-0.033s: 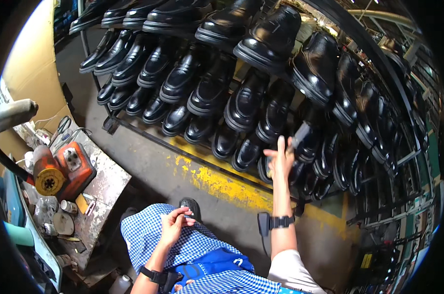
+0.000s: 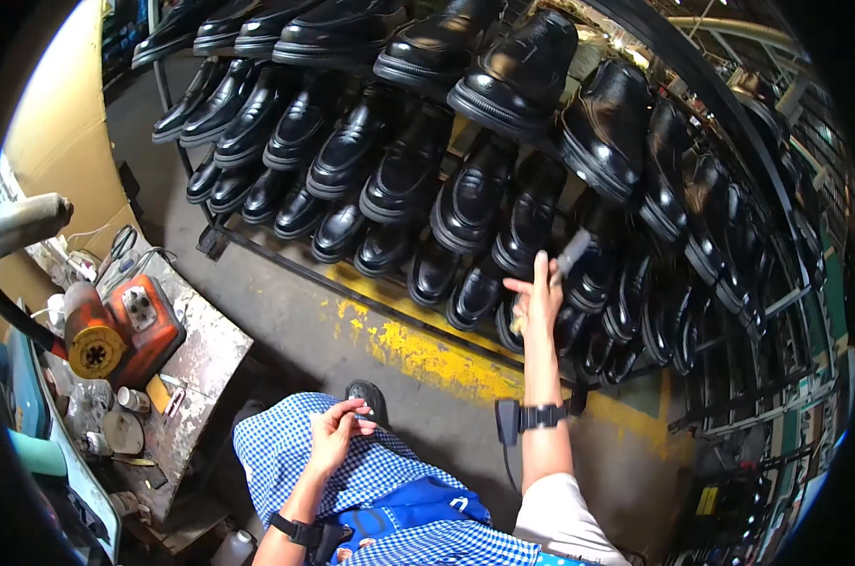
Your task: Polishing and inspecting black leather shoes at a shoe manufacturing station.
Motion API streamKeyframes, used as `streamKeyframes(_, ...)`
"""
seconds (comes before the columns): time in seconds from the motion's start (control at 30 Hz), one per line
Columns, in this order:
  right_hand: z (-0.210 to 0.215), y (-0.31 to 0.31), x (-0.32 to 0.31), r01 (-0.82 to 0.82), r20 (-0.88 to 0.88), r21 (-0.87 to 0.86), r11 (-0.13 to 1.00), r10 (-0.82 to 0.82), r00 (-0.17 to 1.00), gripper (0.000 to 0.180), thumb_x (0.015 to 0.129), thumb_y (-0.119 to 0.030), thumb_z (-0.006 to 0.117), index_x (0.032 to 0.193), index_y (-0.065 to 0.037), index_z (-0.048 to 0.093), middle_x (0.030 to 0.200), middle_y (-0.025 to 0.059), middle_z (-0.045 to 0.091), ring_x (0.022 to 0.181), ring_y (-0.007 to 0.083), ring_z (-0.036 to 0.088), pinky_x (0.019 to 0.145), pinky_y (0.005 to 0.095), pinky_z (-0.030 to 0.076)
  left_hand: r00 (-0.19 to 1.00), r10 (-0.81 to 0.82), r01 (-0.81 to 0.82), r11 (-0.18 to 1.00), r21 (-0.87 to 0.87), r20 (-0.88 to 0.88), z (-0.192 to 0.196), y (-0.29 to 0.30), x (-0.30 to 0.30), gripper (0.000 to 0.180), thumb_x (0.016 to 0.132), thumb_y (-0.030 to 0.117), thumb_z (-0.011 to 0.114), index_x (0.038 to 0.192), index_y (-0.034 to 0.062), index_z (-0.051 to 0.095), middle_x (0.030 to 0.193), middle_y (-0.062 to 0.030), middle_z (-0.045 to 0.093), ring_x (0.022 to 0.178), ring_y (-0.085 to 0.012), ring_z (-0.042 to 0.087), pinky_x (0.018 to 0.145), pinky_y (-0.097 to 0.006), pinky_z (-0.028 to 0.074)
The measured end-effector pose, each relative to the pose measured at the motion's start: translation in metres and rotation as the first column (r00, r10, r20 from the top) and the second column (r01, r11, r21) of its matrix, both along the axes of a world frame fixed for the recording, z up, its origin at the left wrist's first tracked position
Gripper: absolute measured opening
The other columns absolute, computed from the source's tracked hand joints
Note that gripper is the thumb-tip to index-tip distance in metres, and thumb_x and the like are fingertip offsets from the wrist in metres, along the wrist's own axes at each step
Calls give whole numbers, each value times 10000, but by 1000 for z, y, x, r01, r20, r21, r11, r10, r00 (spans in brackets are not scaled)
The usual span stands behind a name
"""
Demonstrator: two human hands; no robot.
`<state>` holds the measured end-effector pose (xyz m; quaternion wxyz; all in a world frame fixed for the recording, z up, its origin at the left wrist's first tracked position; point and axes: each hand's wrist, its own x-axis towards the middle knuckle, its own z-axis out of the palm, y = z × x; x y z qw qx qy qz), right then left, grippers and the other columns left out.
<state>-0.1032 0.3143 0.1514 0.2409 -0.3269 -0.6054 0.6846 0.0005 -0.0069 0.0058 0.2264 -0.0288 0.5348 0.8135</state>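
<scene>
My right hand [image 2: 539, 307] reaches out to the lower rows of the rack, closed round a slim tool with a pale handle and a blurred grey-white head [image 2: 573, 253]. Its kind is not clear. One finger points up along it, and the head is in front of a black shoe [image 2: 590, 275]; contact cannot be told. Over my lap, my left hand [image 2: 333, 429] has its fingers curled together, with something small and dark at the fingertips that I cannot make out. Glossy black loafers [image 2: 465, 203] hang toe-down in several rows before me.
A dark metal rack [image 2: 352, 294] bears the shoes and curves off to the right. At left stands a stained worktable [image 2: 210, 325] with an orange-red machine [image 2: 144, 316], cups and scissors. Yellow paint [image 2: 418, 349] marks the floor below the rack. A cardboard sheet [image 2: 64, 123] rises behind the table.
My right hand has shifted slightly, and the head of its tool has turned and moved a little up and to the left. My left hand stays in place.
</scene>
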Motion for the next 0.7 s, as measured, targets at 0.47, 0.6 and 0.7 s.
streamKeyframes(0.47,-48,8,100,-251,-371,-572,781,26,928,346,826,-432,520,872,-97,592,752,46,632,371,137,444,289,244,303,1000,26,-25,999,-29,13,0,0,0,272,926,9,341,1131,-35,514,1018,-131,590,783,-185,640,710,-278,541)
streamKeyframes(0.6,-78,-2,160,-117,-232,-653,748,-51,971,484,800,-518,492,960,-72,593,806,93,635,411,195,495,285,267,302,1000,10,-10,1000,-23,8,-1,4,-1,269,929,18,343,1128,-29,519,1013,-128,594,782,-181,639,712,-276,536)
streamKeyframes(0.7,-82,-18,184,-180,-297,-629,756,-20,955,574,777,-464,556,1161,-39,526,1106,146,587,903,295,601,724,427,510,999,20,-19,1000,-18,50,2,3,-2,267,921,18,357,1123,-21,527,1016,-131,601,784,-183,640,698,-280,538)
